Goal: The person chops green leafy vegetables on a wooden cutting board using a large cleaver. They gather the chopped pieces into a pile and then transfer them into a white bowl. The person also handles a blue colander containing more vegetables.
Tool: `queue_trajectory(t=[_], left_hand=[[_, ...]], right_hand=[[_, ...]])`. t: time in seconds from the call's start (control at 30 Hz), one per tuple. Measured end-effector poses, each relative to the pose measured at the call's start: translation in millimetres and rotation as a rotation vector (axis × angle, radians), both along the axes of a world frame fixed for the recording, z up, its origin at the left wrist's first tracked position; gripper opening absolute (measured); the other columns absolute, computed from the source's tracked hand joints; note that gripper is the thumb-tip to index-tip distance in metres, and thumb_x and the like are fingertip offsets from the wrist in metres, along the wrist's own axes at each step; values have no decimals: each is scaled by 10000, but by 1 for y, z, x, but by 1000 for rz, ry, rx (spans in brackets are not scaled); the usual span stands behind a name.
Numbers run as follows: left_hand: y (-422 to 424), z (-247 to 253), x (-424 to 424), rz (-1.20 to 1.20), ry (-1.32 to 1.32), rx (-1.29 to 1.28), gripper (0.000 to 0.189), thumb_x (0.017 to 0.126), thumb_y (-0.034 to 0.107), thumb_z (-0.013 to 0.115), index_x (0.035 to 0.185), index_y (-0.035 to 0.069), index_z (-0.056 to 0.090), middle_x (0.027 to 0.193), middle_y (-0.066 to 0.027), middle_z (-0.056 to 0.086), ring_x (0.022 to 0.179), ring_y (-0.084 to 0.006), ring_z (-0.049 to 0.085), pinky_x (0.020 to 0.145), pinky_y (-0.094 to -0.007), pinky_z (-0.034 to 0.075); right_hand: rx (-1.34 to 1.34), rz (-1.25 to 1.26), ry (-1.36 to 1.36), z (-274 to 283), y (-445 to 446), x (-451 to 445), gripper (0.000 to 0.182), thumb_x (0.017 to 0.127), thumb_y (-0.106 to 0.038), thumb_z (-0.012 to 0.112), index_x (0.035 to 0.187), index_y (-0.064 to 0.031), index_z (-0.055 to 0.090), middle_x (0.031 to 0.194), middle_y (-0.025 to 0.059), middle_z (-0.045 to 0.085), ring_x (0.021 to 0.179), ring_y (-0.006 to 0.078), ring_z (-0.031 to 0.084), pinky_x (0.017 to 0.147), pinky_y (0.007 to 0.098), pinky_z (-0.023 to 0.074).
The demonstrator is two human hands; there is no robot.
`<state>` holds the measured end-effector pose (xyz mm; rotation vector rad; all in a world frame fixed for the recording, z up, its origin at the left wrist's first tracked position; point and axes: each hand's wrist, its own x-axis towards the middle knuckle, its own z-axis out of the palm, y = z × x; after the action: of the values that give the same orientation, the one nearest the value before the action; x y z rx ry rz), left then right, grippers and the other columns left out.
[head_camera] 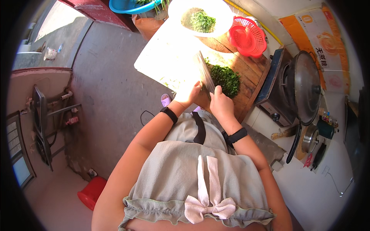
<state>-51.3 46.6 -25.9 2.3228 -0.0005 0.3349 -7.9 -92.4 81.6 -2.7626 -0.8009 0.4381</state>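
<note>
My right hand (221, 103) is closed around the handle end of a wide-bladed knife (205, 70), whose blade points away from me over a wooden board (248, 83). Just right of the blade lies a heap of chopped dark green leaves (226, 80). Left of the knife, my left hand (189, 93) is in strong sunlight near some green stalks; glare hides whether its fingers hold any. A white bowl (215, 34) with chopped greens (202, 21) stands beyond the knife, beside a red plastic colander (249, 37).
A gas stove (274, 83) with a lidded wok (307, 86) stands at the right, its long handle towards me. Behind it is a steel pot (310, 138). A blue basin (134, 8) is at the upper left. A red bucket (92, 193) sits at the lower left.
</note>
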Motion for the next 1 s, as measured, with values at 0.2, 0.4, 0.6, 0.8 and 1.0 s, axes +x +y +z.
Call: queue_trajectory(t=[0.2,0.4,0.6,0.8,1.0], left_hand=[[2,22,5,3,223,-200,189,813,182,437,792,21,533,750,-150,547,702,-277,528,635,-348,412],[-2,18,3,40,4,-130,175,806,155,445,798,3,532,759,-183,549,697,-324,519,640,-367,417],[-3,20,-10,-112,-123,146,256,747,59,487,976,-53,510,938,-207,530,863,-350,518,801,-384,414],[-4,12,-16,-111,-172,155,234,747,54,486,960,-34,524,953,-197,530,864,-333,526,769,-371,426],[3,-10,-10,-61,-186,74,157,745,73,485,876,33,562,866,-120,547,795,-284,545,694,-334,436]], right_hand=[[-130,130,-130,-9,20,-6,152,735,-70,479,835,-33,371,650,131,569,544,295,586,468,367,479],[74,43,-47,-19,27,25,176,805,-161,455,838,-20,354,634,185,562,567,360,561,496,435,451],[192,-13,-51,0,3,25,233,826,-212,478,834,-22,343,575,215,528,551,402,523,472,476,411],[91,63,-138,0,-6,10,205,835,-197,466,784,-34,353,550,150,539,503,336,545,424,411,433],[96,79,-143,-2,-9,7,198,837,-205,465,788,-44,360,545,129,545,491,314,552,419,396,436]])
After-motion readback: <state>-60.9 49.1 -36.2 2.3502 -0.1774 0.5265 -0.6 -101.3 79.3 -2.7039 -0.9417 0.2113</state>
